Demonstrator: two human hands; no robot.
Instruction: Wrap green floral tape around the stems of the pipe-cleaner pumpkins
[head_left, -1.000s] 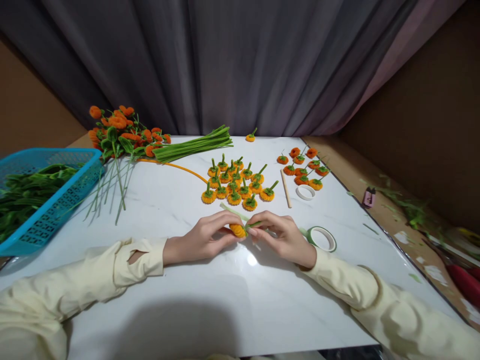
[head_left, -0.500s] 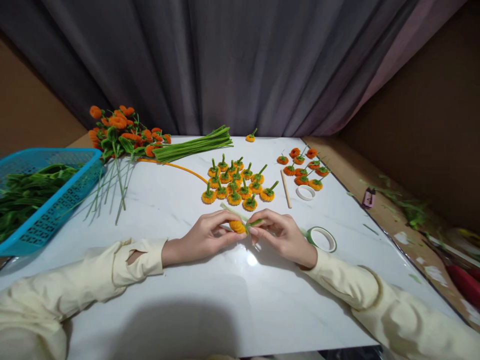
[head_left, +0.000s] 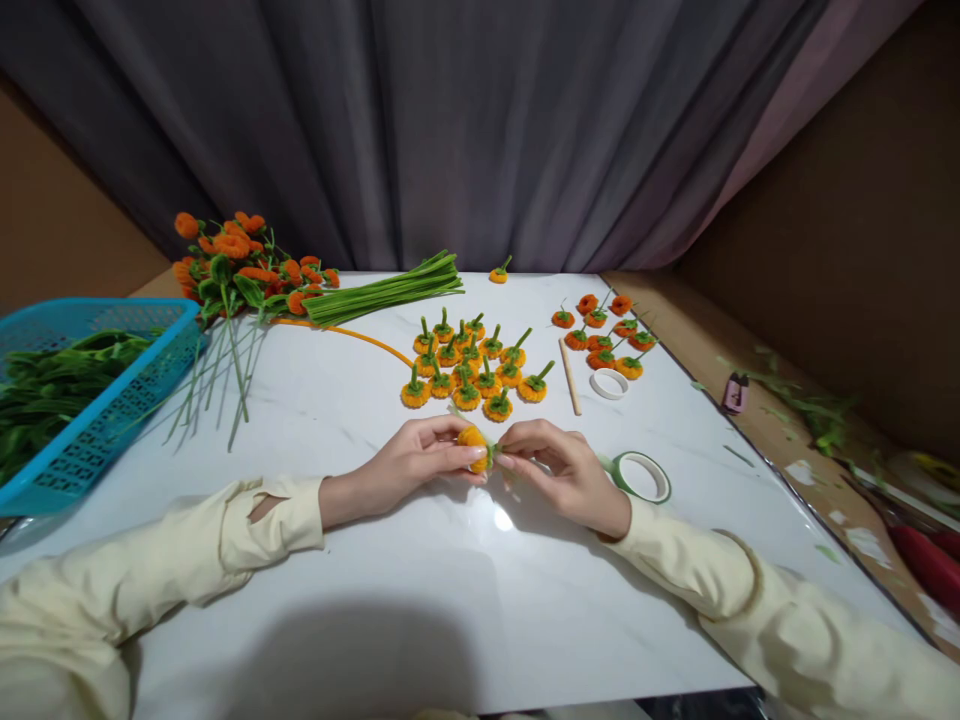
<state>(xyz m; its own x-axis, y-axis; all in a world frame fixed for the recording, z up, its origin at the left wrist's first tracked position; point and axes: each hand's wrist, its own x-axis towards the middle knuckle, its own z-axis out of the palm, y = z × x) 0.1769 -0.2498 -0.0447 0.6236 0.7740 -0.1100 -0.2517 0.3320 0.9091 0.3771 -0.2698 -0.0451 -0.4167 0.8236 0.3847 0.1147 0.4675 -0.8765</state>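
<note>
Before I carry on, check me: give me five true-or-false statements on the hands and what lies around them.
1. The left hand holds a yellow-orange piece. True.
2. The right hand is far from the left. False: it pinches at the piece's green stem.
3. The blue basket holds green pieces. True.
4. The green tape roll lies beside the left hand. False: it lies by the right wrist.
5. The wooden stick lies near a white ring. True.

Flower head between the hands, others behind on the desk.
Basket left, apparently holding leaves; tape roll right.
</note>
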